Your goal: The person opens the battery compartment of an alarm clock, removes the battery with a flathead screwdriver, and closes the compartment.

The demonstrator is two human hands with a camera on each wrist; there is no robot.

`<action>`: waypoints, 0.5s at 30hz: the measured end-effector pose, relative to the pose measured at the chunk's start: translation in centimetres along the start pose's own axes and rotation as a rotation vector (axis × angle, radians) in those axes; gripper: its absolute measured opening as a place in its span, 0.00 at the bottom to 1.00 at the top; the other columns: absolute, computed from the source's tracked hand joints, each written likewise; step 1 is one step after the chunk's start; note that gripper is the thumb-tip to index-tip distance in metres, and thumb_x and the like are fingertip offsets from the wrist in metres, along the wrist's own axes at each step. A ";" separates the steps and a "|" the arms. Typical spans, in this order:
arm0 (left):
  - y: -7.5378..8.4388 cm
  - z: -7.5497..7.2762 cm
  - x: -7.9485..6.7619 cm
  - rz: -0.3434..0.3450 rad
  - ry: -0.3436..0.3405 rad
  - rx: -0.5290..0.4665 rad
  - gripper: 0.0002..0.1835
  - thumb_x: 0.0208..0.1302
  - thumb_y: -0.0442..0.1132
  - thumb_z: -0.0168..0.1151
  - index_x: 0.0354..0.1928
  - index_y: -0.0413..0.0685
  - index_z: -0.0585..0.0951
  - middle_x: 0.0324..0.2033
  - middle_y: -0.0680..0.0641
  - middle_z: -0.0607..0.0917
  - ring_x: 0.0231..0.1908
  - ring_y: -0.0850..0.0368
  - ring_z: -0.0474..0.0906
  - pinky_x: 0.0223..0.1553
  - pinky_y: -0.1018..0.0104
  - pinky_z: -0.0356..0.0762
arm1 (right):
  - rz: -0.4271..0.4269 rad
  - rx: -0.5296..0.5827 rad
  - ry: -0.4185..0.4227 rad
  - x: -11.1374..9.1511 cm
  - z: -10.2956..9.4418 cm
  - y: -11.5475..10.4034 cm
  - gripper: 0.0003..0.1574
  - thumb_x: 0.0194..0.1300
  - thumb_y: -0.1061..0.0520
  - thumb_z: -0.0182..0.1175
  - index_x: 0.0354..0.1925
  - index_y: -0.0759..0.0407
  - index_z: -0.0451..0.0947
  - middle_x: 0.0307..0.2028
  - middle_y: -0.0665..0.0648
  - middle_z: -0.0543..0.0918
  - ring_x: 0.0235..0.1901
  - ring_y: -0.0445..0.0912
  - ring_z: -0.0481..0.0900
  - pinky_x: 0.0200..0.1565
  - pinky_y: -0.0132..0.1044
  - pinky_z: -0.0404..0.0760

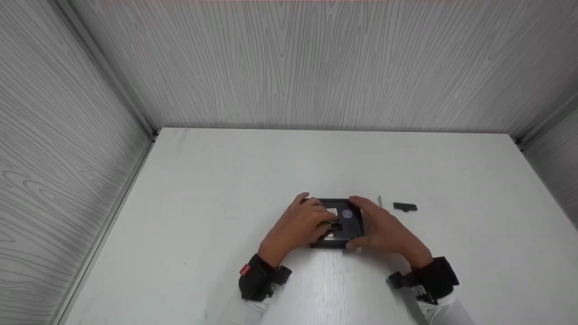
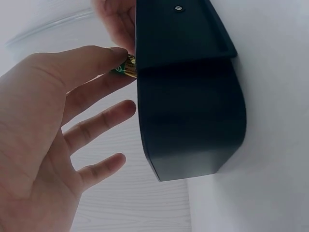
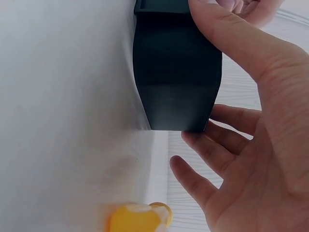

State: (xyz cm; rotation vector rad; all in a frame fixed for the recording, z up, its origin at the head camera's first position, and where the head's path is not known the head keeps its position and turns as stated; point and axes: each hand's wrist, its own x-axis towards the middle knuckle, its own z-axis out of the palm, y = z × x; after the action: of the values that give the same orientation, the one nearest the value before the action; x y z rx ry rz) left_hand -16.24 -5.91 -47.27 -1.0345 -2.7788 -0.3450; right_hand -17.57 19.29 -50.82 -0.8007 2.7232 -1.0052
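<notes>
A black plastic device [image 1: 351,228] lies on the table, its back with a white label and a round sticker facing up. My left hand [image 1: 300,223] reaches over its left half. In the left wrist view, thumb and forefinger pinch a green-and-gold battery [image 2: 126,67] at the device's edge, while the other fingers are spread. How far the battery sits inside is hidden. My right hand [image 1: 386,228] grips the device's right end, thumb on the near side and fingers on the far side.
A small black cover [image 1: 405,206] with a tab lies right of my right hand. Beside that hand is a thin grey strip [image 1: 379,201], partly hidden. The right wrist view shows a yellow object [image 3: 135,220] at its bottom edge. Wood-grain panels [image 1: 289,67] border the white table.
</notes>
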 end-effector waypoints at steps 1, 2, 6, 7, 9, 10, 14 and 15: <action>0.0 -0.1 0.0 -0.003 -0.003 -0.004 0.13 0.66 0.46 0.60 0.51 0.65 0.85 0.42 0.61 0.88 0.50 0.61 0.80 0.67 0.51 0.66 | 0.000 -0.001 0.001 0.0 0.0 0.0 0.69 0.39 0.30 0.75 0.73 0.51 0.58 0.72 0.52 0.65 0.72 0.51 0.62 0.69 0.50 0.66; -0.1 -0.2 0.0 -0.008 -0.005 -0.009 0.12 0.66 0.46 0.60 0.50 0.64 0.85 0.41 0.61 0.88 0.50 0.61 0.80 0.67 0.51 0.66 | 0.000 -0.003 0.002 0.0 0.0 0.0 0.69 0.39 0.30 0.75 0.73 0.51 0.58 0.72 0.52 0.65 0.72 0.51 0.62 0.69 0.50 0.65; -0.3 -0.5 -0.1 -0.029 0.005 -0.039 0.11 0.66 0.46 0.60 0.48 0.62 0.86 0.40 0.61 0.89 0.49 0.61 0.80 0.66 0.53 0.67 | -0.001 -0.005 0.007 -0.1 0.0 0.1 0.69 0.38 0.30 0.75 0.73 0.51 0.58 0.71 0.52 0.65 0.71 0.51 0.62 0.69 0.50 0.66; -0.4 -0.5 -0.1 -0.034 0.010 -0.045 0.11 0.66 0.46 0.60 0.47 0.61 0.86 0.40 0.61 0.89 0.49 0.61 0.80 0.65 0.55 0.68 | 0.000 -0.004 0.007 -0.1 0.0 0.1 0.69 0.38 0.30 0.75 0.73 0.51 0.59 0.71 0.52 0.65 0.71 0.51 0.63 0.69 0.50 0.66; -0.5 -0.7 -0.2 -0.042 0.023 -0.056 0.10 0.65 0.46 0.61 0.46 0.60 0.86 0.38 0.60 0.89 0.47 0.61 0.80 0.63 0.57 0.69 | 0.001 -0.006 0.009 -0.1 0.0 0.1 0.69 0.38 0.30 0.75 0.73 0.51 0.59 0.71 0.52 0.65 0.71 0.51 0.63 0.68 0.50 0.66; -0.6 -0.8 -0.3 -0.045 0.029 -0.058 0.10 0.65 0.46 0.61 0.45 0.59 0.86 0.38 0.60 0.89 0.46 0.61 0.80 0.62 0.57 0.70 | 0.002 -0.004 0.010 0.0 0.0 0.0 0.69 0.38 0.30 0.75 0.73 0.51 0.59 0.71 0.52 0.65 0.71 0.51 0.63 0.68 0.51 0.66; -0.8 -1.2 -0.4 -0.054 0.052 -0.068 0.10 0.65 0.47 0.61 0.45 0.57 0.86 0.36 0.59 0.88 0.43 0.60 0.80 0.58 0.59 0.71 | 0.010 -0.006 0.009 0.0 0.0 -0.1 0.69 0.38 0.31 0.76 0.73 0.51 0.59 0.71 0.53 0.65 0.71 0.52 0.63 0.69 0.51 0.66; -0.9 -1.3 -0.4 -0.058 0.056 -0.072 0.10 0.65 0.47 0.61 0.45 0.57 0.86 0.36 0.59 0.88 0.43 0.60 0.80 0.58 0.59 0.72 | 0.013 -0.007 0.006 0.0 0.0 -0.1 0.69 0.38 0.31 0.76 0.73 0.51 0.58 0.72 0.53 0.65 0.71 0.52 0.63 0.69 0.51 0.66</action>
State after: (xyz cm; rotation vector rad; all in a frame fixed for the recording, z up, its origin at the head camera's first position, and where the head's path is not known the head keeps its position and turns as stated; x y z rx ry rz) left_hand -16.42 -7.14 -46.30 -0.9460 -2.7691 -0.4771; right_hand -17.55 19.19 -50.71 -0.7818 2.7352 -0.9978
